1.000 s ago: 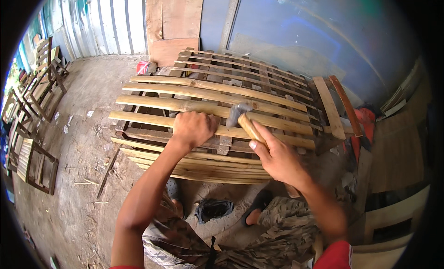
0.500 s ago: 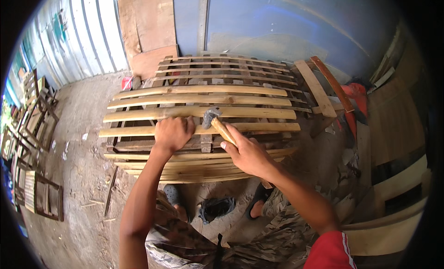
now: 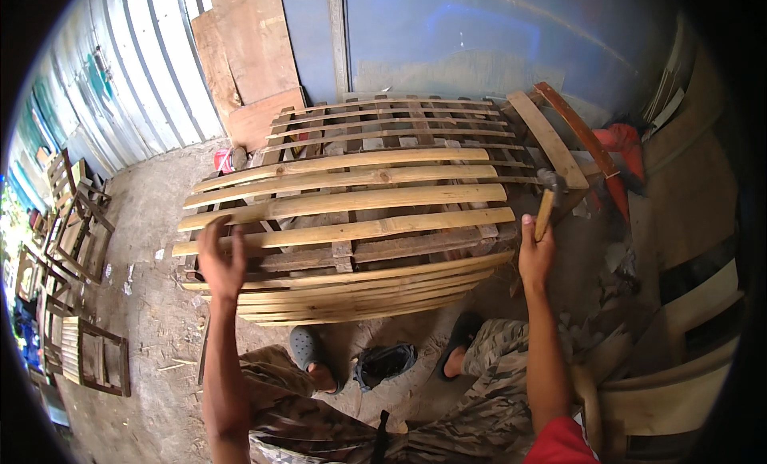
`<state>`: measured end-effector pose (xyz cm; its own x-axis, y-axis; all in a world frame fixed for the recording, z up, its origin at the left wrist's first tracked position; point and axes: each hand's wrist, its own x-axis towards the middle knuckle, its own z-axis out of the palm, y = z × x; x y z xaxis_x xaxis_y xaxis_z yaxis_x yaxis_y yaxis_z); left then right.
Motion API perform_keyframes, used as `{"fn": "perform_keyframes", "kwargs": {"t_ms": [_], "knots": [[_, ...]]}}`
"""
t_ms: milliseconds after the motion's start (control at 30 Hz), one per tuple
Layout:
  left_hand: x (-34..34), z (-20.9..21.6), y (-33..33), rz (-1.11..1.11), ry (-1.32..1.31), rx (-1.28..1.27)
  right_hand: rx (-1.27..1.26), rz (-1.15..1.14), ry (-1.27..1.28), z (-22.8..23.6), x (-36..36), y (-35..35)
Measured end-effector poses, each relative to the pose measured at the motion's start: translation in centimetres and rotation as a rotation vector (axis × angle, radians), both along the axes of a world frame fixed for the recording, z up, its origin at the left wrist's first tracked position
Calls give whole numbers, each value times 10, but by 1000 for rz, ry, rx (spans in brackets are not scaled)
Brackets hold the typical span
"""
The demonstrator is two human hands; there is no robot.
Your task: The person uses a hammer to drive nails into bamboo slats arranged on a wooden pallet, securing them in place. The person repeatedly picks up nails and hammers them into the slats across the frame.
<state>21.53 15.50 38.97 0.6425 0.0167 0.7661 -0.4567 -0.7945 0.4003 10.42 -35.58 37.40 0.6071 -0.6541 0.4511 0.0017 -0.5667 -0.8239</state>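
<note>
A wooden-handled hammer (image 3: 545, 208) is being gripped by the right hand (image 3: 536, 257); bamboo slat (image 3: 399, 230) misalignment is being risked by the spread-fingered left hand (image 3: 221, 264).

Left hand (image 3: 221, 264) all blur, covering part of a slat (image 3: 383, 228)! | Red sleeve (image 3: 562, 443) sliced off by the lower edge! | Black bundle (image 3: 386, 366), insides too dark to tell!

Wooden chairs (image 3: 72, 350) on a littered floor (image 3: 148, 200)
Plywood (image 3: 252, 53) stands between a ribbed metal wall (image 3: 128, 73) and a blue wall (image 3: 479, 45); a red can (image 3: 224, 160) sits near it, a black bag (image 3: 383, 367) well apart.
</note>
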Motion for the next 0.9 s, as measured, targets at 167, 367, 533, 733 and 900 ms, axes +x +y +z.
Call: {"fn": "perform_keyframes", "kwargs": {"t_ms": [167,367,533,733,900], "knots": [[9,-49,72,629,-120,-48,357,64,-45,-37,11,-16],[6,-63,105,476,177,-937,644,98,0,-38,10,0],[7,-79,139,-107,475,-1179,664,205,-184,-56,19,-1],[9,-76,121,-133,484,-1286,699,216,-262,-66,25,-5],[2,-81,131,-145,396,-1326,708,252,-361,-73,27,-5]]}}
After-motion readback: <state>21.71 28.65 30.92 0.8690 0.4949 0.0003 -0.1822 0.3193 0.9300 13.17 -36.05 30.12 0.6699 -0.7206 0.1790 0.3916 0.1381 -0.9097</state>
